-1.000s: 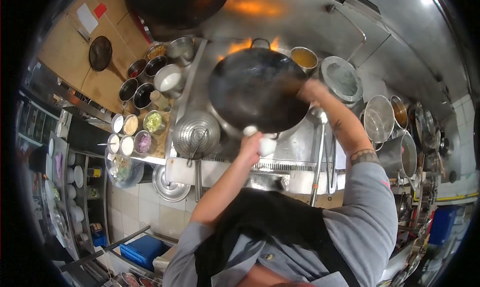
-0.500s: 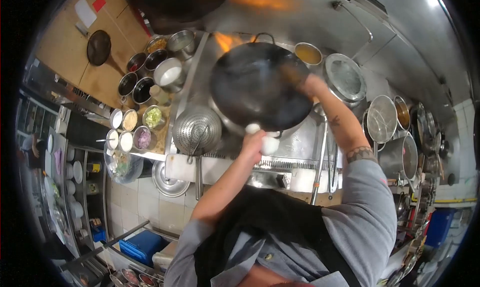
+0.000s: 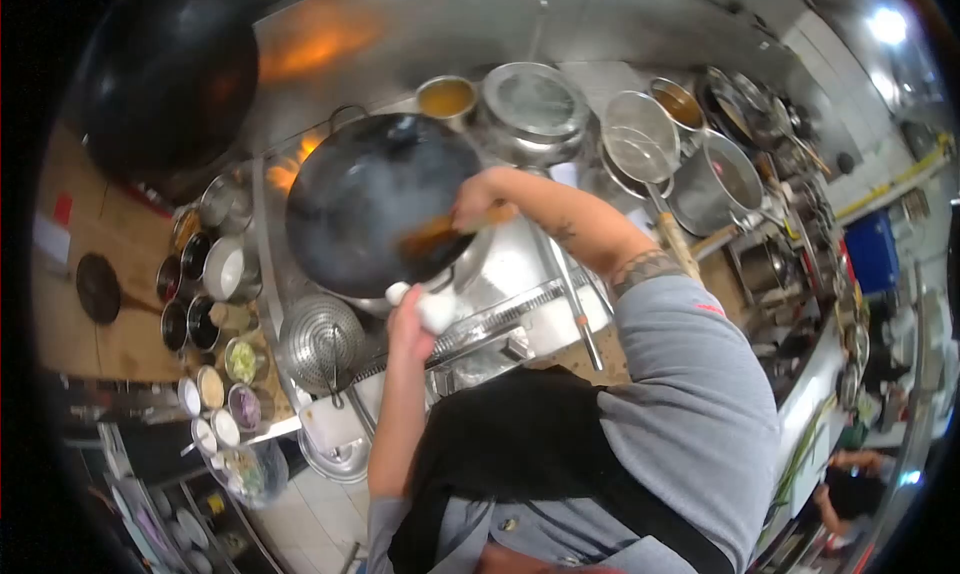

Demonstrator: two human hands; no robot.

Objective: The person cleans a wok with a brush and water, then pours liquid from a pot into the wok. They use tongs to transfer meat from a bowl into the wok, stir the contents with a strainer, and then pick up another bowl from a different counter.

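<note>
A large black wok [image 3: 345, 199] sits tilted on the stove, with faint steam or smoke over its inside. My left hand [image 3: 407, 332] is closed around a folded white cloth [image 3: 437, 312] at the wok's near rim. Over the wok's right side, my right hand [image 3: 474, 200] grips a brown brush [image 3: 430, 237], whose blurred end reaches down to the inner surface. Orange flames [image 3: 290, 169] rise behind the wok's left edge. A perforated strainer ladle [image 3: 322, 344] lies just left of my left hand.
Bowls of sauces and chopped ingredients, including a green one [image 3: 241, 360], stand on the left. A pot of yellow liquid [image 3: 446, 98] and a lidded pot [image 3: 535, 99] are behind. A mesh strainer [image 3: 640, 137] and deep pot [image 3: 714, 186] stand right. Another person [image 3: 850, 494] is far right.
The view has turned to the right, so the stove appears farther left. My right hand has brought the brush to the wok's near right side. My left hand keeps the cloth at the rim.
</note>
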